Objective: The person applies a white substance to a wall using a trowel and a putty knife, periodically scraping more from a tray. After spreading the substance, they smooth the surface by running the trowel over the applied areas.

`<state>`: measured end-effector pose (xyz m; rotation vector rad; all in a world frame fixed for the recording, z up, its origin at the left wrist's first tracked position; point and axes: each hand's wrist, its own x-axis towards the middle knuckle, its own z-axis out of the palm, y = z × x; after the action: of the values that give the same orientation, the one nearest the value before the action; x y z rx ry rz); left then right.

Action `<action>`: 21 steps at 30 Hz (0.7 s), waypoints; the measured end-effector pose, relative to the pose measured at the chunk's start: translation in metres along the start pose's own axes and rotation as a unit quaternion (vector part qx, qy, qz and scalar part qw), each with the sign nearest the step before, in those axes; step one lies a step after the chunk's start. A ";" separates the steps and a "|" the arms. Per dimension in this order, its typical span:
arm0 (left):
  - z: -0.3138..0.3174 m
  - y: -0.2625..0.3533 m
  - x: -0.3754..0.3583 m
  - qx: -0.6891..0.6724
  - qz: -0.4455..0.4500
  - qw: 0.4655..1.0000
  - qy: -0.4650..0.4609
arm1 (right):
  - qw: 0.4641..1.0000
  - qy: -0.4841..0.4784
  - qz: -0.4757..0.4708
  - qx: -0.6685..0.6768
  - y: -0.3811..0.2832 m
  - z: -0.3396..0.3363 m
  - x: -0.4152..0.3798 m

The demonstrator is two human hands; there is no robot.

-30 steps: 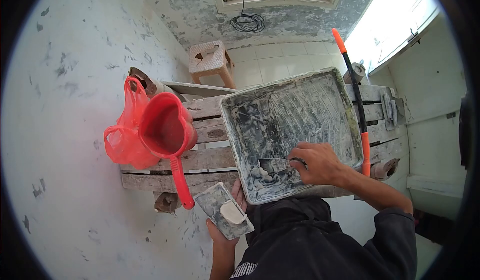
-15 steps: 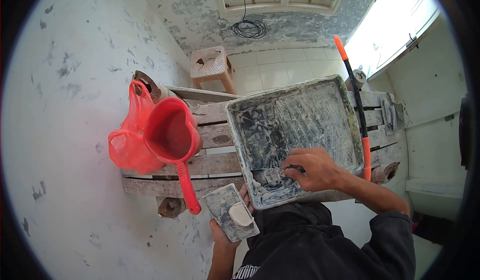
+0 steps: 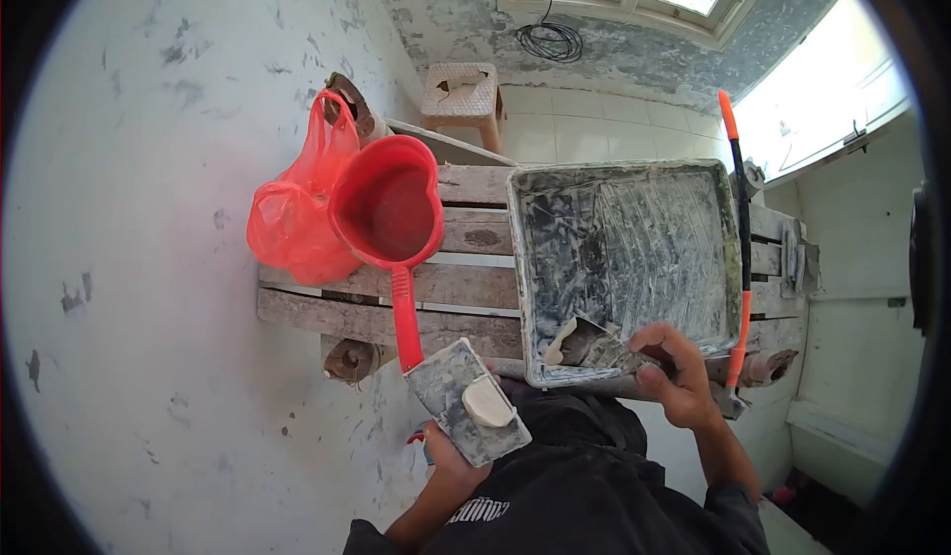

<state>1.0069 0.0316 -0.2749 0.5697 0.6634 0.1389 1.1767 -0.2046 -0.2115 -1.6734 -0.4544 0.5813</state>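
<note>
The right hand [image 3: 684, 372] has its fingers closed around a scraper [image 3: 606, 349], whose blade, with pale paste [image 3: 562, 341] along its tip, is above the near-left corner of the tray [image 3: 674, 248]. The fingers of the left hand [image 3: 458, 458] support a small board [image 3: 448, 388] just off that corner of the tray, a lump of paste [image 3: 487, 402] on it. The scraper probably works best with a firm, low-angled grip, so the load stays on the blade, and the board kept level. The dipper [image 3: 370, 242] left of the tray points its handle at the board; whether they touch cannot be told, so clearance deserves care.
</note>
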 end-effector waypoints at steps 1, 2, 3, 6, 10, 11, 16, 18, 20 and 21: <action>-0.007 -0.006 -0.002 -0.098 -0.008 0.989 -0.109 | 1.000 -0.009 -0.005 -0.001 0.006 0.013 -0.008; -0.010 -0.010 -0.005 -0.192 -0.014 0.956 -0.219 | 0.999 0.001 -0.016 0.048 0.012 0.027 -0.016; -0.006 -0.008 -0.010 -0.193 -0.003 0.956 -0.220 | 0.995 0.009 -0.028 0.097 0.015 0.038 -0.019; 0.015 -0.003 -0.033 -0.121 -0.086 0.981 -0.128 | 0.980 0.009 -0.193 0.057 0.012 0.063 -0.018; 0.032 -0.022 -0.066 -0.184 -0.012 0.965 -0.185 | 0.951 0.047 -0.301 -0.059 0.010 0.076 -0.040; 0.035 -0.028 -0.073 -0.194 0.014 0.958 -0.210 | 0.945 0.034 -0.320 -0.058 0.015 0.075 -0.049; 0.054 -0.060 -0.119 -0.121 0.070 0.988 -0.064 | 0.932 0.060 -0.347 -0.091 0.052 0.043 -0.096; 0.045 -0.081 -0.133 -0.195 0.121 0.967 -0.112 | 0.940 0.088 -0.316 -0.092 0.059 0.023 -0.113; 0.042 -0.099 -0.147 -0.230 0.154 0.954 -0.115 | 0.957 0.058 -0.281 -0.034 0.047 0.007 -0.131; 0.043 -0.104 -0.156 -0.258 0.174 0.942 -0.128 | 0.969 0.042 -0.241 0.018 0.037 -0.001 -0.140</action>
<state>0.9053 -0.1222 -0.2189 0.1849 0.2460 0.5452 1.0647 -0.2949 -0.2307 -1.4733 -0.7545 0.1577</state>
